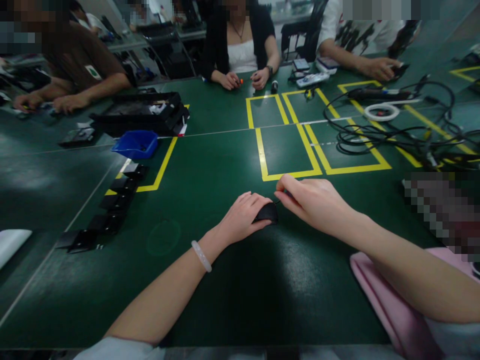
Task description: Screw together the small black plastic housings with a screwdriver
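Observation:
On the green table (225,165), near the middle of the view, my left hand (247,215) grips a small black rounded object (267,213), with the thumb along its near side and the fingers over its top. My right hand (305,200) is just to the right of it, thumb and index finger pinched together. A thin dark strand seems to run from the black object to those fingertips, but it is too small to make out clearly.
At left stand a row of black parts (113,202), a blue bin (135,144) and black trays (140,114). Coiled black cables (352,142) lie at right, above a pink cloth (393,300). People sit across the table, their hands on small items.

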`<state>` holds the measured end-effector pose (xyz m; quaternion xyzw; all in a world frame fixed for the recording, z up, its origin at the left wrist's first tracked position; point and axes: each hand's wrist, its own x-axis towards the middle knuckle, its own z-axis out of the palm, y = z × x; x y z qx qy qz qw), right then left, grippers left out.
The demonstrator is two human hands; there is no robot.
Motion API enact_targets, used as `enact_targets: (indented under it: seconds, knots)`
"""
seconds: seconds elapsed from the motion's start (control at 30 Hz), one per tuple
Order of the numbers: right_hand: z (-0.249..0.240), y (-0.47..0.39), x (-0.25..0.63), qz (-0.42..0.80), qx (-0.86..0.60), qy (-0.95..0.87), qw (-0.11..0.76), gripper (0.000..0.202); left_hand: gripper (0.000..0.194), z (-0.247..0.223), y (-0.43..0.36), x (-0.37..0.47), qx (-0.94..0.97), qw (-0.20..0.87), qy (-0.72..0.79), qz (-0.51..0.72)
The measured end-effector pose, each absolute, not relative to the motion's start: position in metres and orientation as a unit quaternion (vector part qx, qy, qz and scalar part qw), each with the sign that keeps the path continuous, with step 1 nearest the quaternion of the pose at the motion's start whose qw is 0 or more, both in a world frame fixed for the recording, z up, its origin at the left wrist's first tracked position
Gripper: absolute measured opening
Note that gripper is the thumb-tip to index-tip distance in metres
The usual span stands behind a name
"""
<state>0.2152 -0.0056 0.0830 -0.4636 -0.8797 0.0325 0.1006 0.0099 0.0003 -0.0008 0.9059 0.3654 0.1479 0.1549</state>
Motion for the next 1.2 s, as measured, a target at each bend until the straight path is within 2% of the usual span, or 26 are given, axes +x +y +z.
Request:
enact_targets:
  seconds: [0.27,0.47,0.8,1.03,1.2]
  knots:
    - [0.082,-0.0061,0.2145,0.041,-0.446,-0.882,0.143,0.014,0.037,0.0006,0.0,0.0098,0.906,0.158,0.363,0.151]
    - [0.0826,-0.0058,0.2143,0.038,-0.447,-0.887,0.113,0.024,0.038,-0.0024,0.0011,0.0097,0.907,0.15,0.364,0.15]
    - [0.0829,-0.0066,0.2139,0.053,-0.445,-0.883,0.139,0.014,0.038,-0.0009,0.0009,0.0096,0.908,0.151,0.361,0.151]
    - [0.0822,-0.0046,0.2138,0.041,-0.452,-0.884,0.108,0.028,0.04,-0.004,0.0006,0.0097,0.91,0.133,0.362,0.152]
    - [0.0826,-0.0056,0.2141,0.045,-0.46,-0.878,0.125,0.02,0.037,-0.0007,0.0,0.0102,0.907,0.152,0.362,0.152]
